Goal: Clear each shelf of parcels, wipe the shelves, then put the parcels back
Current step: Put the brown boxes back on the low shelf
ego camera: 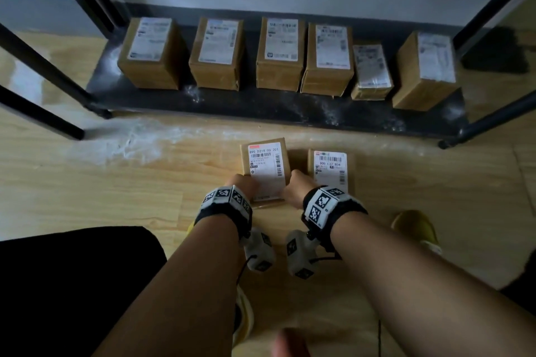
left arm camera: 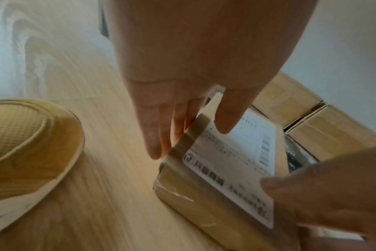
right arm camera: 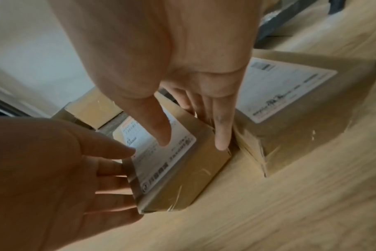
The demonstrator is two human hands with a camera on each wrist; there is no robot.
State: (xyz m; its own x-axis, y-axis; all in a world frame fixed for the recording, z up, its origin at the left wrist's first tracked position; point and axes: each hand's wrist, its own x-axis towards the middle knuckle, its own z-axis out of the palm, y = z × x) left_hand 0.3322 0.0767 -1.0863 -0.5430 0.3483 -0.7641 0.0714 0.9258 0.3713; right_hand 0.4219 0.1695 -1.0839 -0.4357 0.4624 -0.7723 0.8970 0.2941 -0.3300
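Note:
A small brown parcel (ego camera: 265,165) with a white label lies on the wooden floor in front of the shelf. My left hand (ego camera: 243,184) holds its left side and my right hand (ego camera: 298,182) its right side. In the left wrist view, my left hand (left arm camera: 189,142) has its thumb on the parcel (left arm camera: 215,186) label and its fingers down the side. The right wrist view shows my right hand (right arm camera: 193,144) gripping the parcel (right arm camera: 182,178) the same way, fingers in the gap beside a second parcel (right arm camera: 301,118). That second parcel (ego camera: 333,165) lies just to the right.
Several brown parcels (ego camera: 280,52) stand in a row on the black bottom shelf board (ego camera: 261,109), which shows white dust. Black frame legs (ego camera: 43,113) flank the shelf. White dust (ego camera: 139,139) streaks the floor. My yellow shoes (ego camera: 417,229) (left arm camera: 26,144) are close by.

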